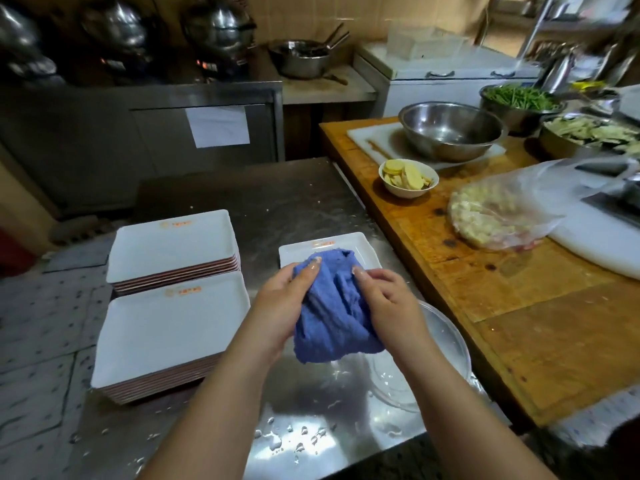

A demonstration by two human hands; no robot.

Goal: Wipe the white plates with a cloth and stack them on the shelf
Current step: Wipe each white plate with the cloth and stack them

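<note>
A blue cloth (337, 317) hangs bunched between both my hands above the steel table (294, 202). My left hand (284, 303) grips its left side and my right hand (391, 303) grips its right side. Behind the cloth a single white rectangular plate (360, 247) lies on the table, partly hidden by the cloth. To the left stand two stacks of white rectangular plates: a far stack (173, 247) and a near stack (166, 327).
A clear glass bowl (440, 344) sits under my right forearm. Water drops lie on the table's near edge. On the wooden counter (519, 306) to the right stand a bowl of sliced ginger (408, 176), a steel bowl (450, 129), a plastic bag (502, 209) and cutting boards.
</note>
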